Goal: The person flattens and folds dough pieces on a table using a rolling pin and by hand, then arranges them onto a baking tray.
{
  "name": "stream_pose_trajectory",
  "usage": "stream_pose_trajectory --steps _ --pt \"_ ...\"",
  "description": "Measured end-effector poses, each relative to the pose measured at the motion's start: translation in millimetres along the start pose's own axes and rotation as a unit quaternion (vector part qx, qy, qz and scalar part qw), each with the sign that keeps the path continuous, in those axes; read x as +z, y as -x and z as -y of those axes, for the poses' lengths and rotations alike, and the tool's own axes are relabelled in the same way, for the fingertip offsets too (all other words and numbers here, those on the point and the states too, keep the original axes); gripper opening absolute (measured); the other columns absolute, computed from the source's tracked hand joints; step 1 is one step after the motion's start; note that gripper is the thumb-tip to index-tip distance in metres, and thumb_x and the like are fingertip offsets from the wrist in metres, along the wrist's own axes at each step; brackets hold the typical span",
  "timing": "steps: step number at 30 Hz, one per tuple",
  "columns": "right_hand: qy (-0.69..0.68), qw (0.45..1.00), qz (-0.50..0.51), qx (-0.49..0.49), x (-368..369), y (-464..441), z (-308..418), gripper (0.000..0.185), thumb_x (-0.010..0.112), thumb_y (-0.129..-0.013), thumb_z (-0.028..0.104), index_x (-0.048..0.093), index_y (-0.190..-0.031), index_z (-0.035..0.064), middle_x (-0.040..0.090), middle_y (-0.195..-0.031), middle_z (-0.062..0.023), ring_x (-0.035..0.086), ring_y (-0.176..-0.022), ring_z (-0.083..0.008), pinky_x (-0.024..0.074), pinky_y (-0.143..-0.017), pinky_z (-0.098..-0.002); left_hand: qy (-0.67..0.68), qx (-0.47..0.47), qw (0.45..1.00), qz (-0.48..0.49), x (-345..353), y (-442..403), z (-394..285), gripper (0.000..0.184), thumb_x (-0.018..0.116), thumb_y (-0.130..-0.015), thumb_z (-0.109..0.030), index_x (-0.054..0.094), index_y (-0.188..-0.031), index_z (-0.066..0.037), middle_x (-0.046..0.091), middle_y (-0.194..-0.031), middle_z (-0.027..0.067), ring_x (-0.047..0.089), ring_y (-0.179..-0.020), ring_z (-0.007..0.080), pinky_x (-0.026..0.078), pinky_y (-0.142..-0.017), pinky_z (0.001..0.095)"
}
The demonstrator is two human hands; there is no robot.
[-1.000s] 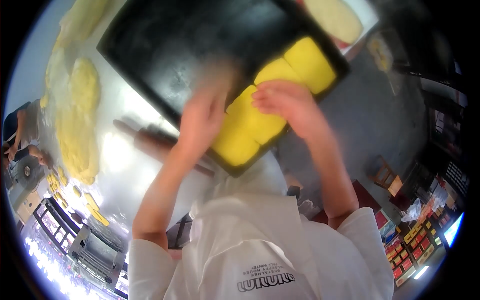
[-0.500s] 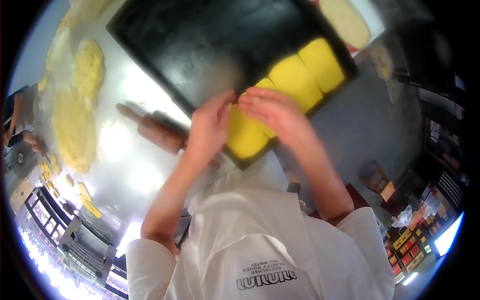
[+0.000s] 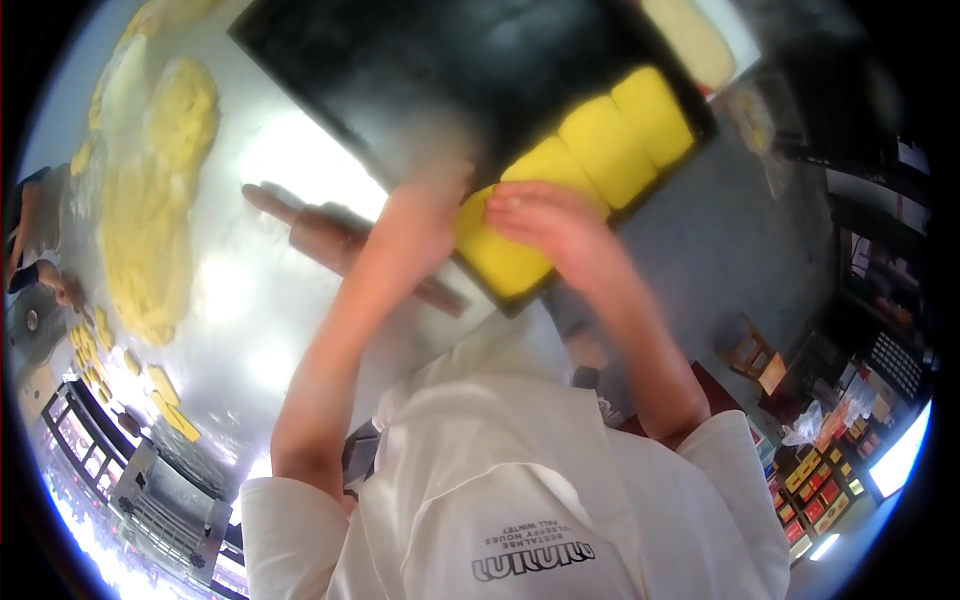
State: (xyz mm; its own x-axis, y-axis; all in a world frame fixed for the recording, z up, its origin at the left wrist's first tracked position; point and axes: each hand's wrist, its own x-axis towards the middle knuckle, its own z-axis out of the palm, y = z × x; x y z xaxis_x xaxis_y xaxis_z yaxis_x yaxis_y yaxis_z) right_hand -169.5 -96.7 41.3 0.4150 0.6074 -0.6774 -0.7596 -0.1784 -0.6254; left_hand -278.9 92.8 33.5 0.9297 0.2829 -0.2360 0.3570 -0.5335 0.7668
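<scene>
Several flat yellow dough pieces [image 3: 638,115] lie in a row along the near edge of a black tray [image 3: 330,60]. My right hand [image 3: 550,220] rests flat over the pieces closest to me, fingers stretched out side by side. Beside it, at the left end of the row, is my left hand [image 3: 425,210]. Motion smears its fingers, so whether they hold anything is unclear. A wooden rolling pin [image 3: 325,238] lies on the table to the left, partly behind my left forearm.
A long yellow dough mass [image 3: 150,230] spreads over the shiny table [image 3: 235,290] at left, with small dough strips [image 3: 175,415] nearer me. Another person's arm [image 3: 55,275] shows at the far left. A pale oval dough piece [image 3: 695,40] lies beyond the tray's right corner.
The tray and dough appear slightly higher in view, and the rolling pin slightly to the right. My hands are a little farther apart, and more of the dough's second piece shows.
</scene>
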Motion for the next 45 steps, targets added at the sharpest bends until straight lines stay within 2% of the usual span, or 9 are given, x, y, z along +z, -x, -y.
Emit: stream_pose_trajectory --steps 9,11,18,21,25,29,36,41,45 --pt "0.108 0.986 0.028 -0.123 -6 8 -16 0.04 0.063 -0.103 0.013 0.057 -0.136 -0.0095 0.067 -0.129 -0.0203 0.066 -0.123 -0.0313 0.0516 -0.109 -0.04 -0.026 0.061 0.998 0.019 -6 8 5 0.031 0.052 -0.104 -0.008 0.064 -0.13 0.003 0.073 -0.114 0.0253 0.07 -0.104 0.0413 0.054 -0.09 0.0411" --pt "-0.062 0.997 0.0 -0.054 3 22 -3 0.038 0.064 -0.103 0.012 0.057 -0.134 -0.0085 0.067 -0.13 -0.0204 0.065 -0.124 -0.0318 0.0513 -0.11 -0.0413 -0.04 0.068 0.997 0.016 -5 13 6 0.033 0.05 -0.105 -0.008 0.063 -0.133 0.003 0.073 -0.117 0.0237 0.07 -0.106 0.0399 0.054 -0.092 0.0402" --pt "-0.089 0.996 0.022 0.014 19 -2 -24 0.035 0.061 -0.104 0.016 0.058 -0.133 -0.0048 0.068 -0.129 -0.0203 0.068 -0.122 -0.0317 0.0529 -0.107 -0.0404 0.034 0.1 0.99 -0.098 -11 31 10 0.032 0.051 -0.105 -0.003 0.063 -0.135 0.001 0.075 -0.118 0.019 0.071 -0.111 0.0337 0.053 -0.097 0.0367" --pt "0.028 0.994 0.024 -0.104 3 22 -12 0.035 0.063 -0.104 0.02 0.062 -0.128 -0.0039 0.072 -0.122 -0.019 0.071 -0.114 -0.0291 0.0557 -0.101 -0.0371 0.089 0.069 0.986 -0.124 -15 53 6 0.031 0.052 -0.104 0.0 0.066 -0.132 0.0 0.075 -0.116 0.0164 0.072 -0.11 0.0303 0.054 -0.095 0.0363" --pt "0.139 0.978 -0.086 -0.133 1 51 36 0.031 0.064 -0.103 0.025 0.07 -0.115 -0.0023 0.075 -0.104 -0.0134 0.074 -0.094 -0.0208 0.0583 -0.09 -0.0322 0.055 0.042 0.991 -0.115 -10 84 10 0.029 0.052 -0.102 0.005 0.07 -0.125 0.0 0.076 -0.115 0.0146 0.072 -0.106 0.0273 0.054 -0.092 0.0348" --pt "0.195 0.98 0.021 0.03 4 34 25 0.033 0.065 -0.101 0.028 0.071 -0.111 -0.0029 0.074 -0.1 -0.0118 0.073 -0.087 -0.0179 0.0589 -0.083 -0.0298 0.087 0.069 0.981 -0.16 -1 92 5 0.029 0.054 -0.1 0.008 0.072 -0.121 0.0 0.076 -0.113 0.0132 0.072 -0.102 0.0259 0.055 -0.09 0.0327" --pt "0.335 0.939 0.024 0.08 14 2 -11 0.029 0.063 -0.103 0.024 0.069 -0.108 -0.0037 0.074 -0.093 -0.0112 0.072 -0.08 -0.0171 0.0582 -0.072 -0.0287 0.074 0.085 0.973 -0.202 -3 94 1 0.029 0.057 -0.098 0.008 0.074 -0.119 -0.002 0.076 -0.112 0.0121 0.071 -0.101 0.0251 0.055 -0.086 0.032" --pt "0.317 0.945 0.07 0.042 23 30 25 0.023 0.061 -0.105 0.022 0.07 -0.109 0.0017 0.071 -0.086 -0.0069 0.067 -0.073 -0.0143 0.0533 -0.07 -0.0265 0.067 0.103 0.963 -0.24 0 102 16 0.034 0.059 -0.092 0.01 0.074 -0.118 -0.005 0.075 -0.113 0.0136 0.072 -0.098 0.0308 0.058 -0.082 0.0377" --pt "0.357 0.924 0.03 -0.134 15 -1 9 0.018 0.057 -0.105 0.015 0.067 -0.116 0.0042 0.07 -0.089 -0.0072 0.067 -0.076 -0.0145 0.0557 -0.074 -0.0285 0.066 0.083 0.951 -0.291 3 115 23 0.043 0.057 -0.085 0.013 0.07 -0.123 -0.003 0.072 -0.114 0.0178 0.07 -0.101 0.0381 0.059 -0.088 0.0434"
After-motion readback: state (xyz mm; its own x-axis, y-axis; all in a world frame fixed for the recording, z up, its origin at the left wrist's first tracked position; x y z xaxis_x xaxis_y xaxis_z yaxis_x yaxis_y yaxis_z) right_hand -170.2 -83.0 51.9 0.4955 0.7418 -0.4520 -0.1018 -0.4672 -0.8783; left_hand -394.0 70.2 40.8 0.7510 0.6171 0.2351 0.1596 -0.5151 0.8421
